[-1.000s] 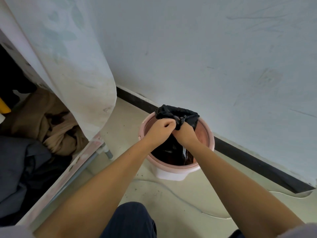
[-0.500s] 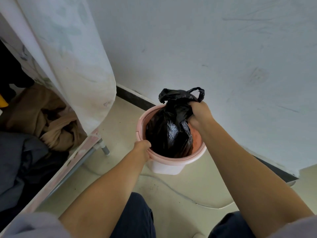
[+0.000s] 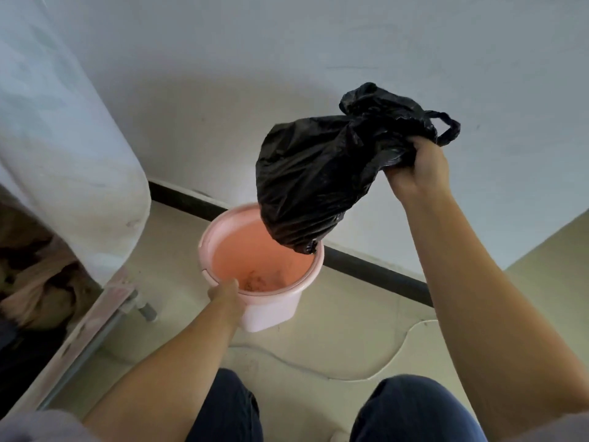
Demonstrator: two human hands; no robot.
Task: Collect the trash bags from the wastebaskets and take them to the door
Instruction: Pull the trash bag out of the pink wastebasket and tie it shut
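Our right hand is curled tight around the gathered neck of the black trash bag, with the tied loops of plastic sticking out above and beside our knuckles. The bag hangs full and rounded from that grip, held up in the air in front of the pale wall; its lowest tip sits just over the far rim of the pink wastebasket, and we cannot tell whether it touches the rim.

Our left hand holds the near edge of the wastebasket, fingers closed over the rim. The basket stands on the light floor close to the dark baseboard, and inside it we see only bare pink walls and a little debris at the bottom.

A thin white cord snakes across the floor between the basket and our knees in dark trousers. To the left hangs a white curtain, and beneath it a pink-framed rack with piled cloth.
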